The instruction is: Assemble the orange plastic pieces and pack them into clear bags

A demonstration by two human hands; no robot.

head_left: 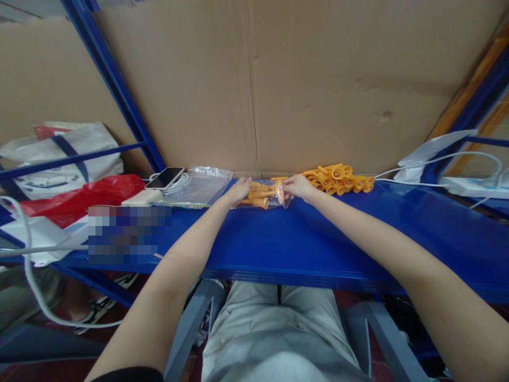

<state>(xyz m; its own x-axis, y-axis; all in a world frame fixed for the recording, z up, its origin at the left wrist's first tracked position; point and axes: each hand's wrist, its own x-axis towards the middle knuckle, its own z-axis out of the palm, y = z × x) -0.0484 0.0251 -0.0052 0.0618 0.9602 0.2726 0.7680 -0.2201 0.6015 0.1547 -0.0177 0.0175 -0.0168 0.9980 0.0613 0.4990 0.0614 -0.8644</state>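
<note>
A small clear bag (263,195) of orange plastic pieces lies on the blue tabletop (278,239), close to the cardboard wall (254,79) at the back, and both hands are on it. Its long axis runs left to right across the view, parallel to the wall, so each hand takes one end: the left hand (239,190) closes over the left end, the right hand (297,185) pinches the right end, where the round flared heads of the pieces show. Both hands are curled shut on the bag; the fingertips themselves are too small to make out. The bag sits flat between them, resting on the tabletop, with the arms reaching straight forward and converging on it. Just to the right of the right hand, almost touching it, a loose pile of orange pieces (340,179) lies along the wall, so the right hand is by far the nearer of the two to that pile; the left hand would have to cross over the bag to reach it. On the left hand's side, just beside it, a stack of empty clear bags (199,184) lies flat, and the left hand is the nearer to those. Farther left are a phone (165,178) and a red bag (79,197); a white cable (437,159) runs off to the right.
</note>
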